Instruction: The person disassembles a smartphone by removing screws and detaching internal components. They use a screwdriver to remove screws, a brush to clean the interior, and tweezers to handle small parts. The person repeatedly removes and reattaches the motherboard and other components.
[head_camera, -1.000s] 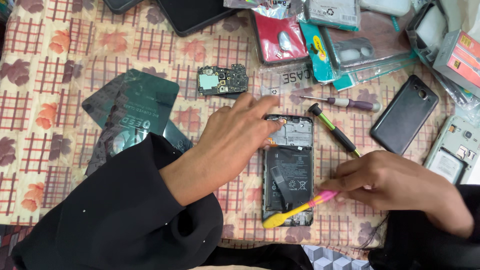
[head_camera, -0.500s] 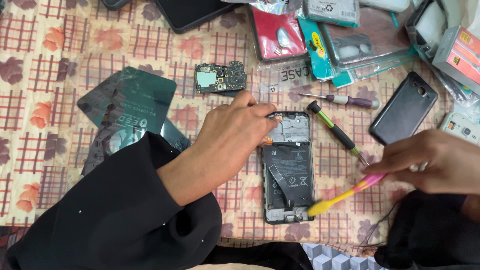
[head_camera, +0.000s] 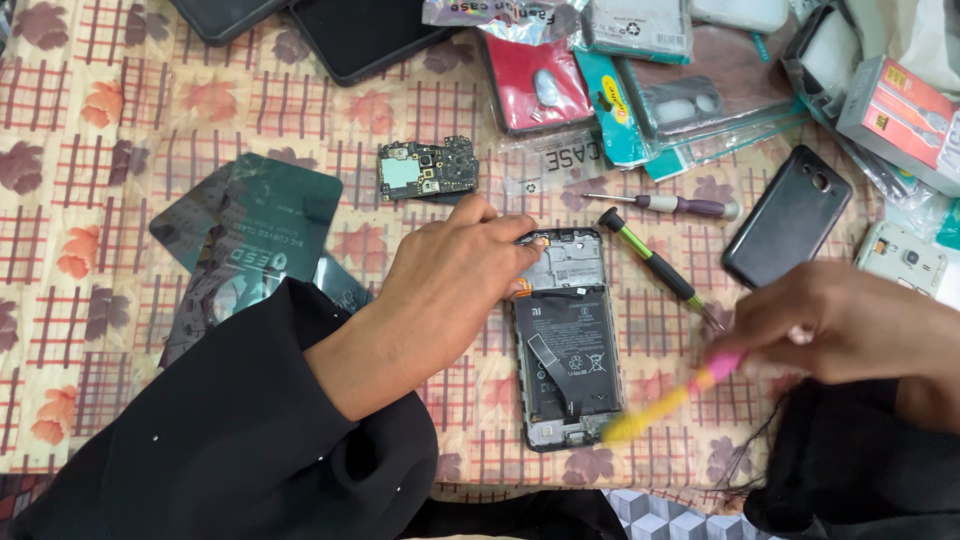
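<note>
A: Bracing the opened phone (head_camera: 568, 340) at its top left corner, the left hand (head_camera: 455, 275) lies with its fingers (head_camera: 510, 232) curled over the frame edge; nothing is gripped, only pressed. The phone lies back-off on the bench (head_camera: 120, 130), battery (head_camera: 570, 350) exposed, between the two hands.

B: Risk points?

A: The right hand (head_camera: 835, 320) has its fingers closed round a pink-and-yellow pry tool (head_camera: 668, 400), tip near the lower right of the frame. A slip there could gouge the battery or nick a flex. Light bracing at one corner only could let the phone pivot on the patterned cloth.

B: Loose items?

A: The circuit board (head_camera: 428, 168) lies bare just above the left hand; a sleeve could drag it. Two screwdrivers (head_camera: 655, 262) lie close by.

B: Unclear areas?

A: The tool is motion-blurred, so tip contact cannot be judged. The orange part under the left fingertips is mostly hidden. The right wrist is cut off by the picture edge.
</note>
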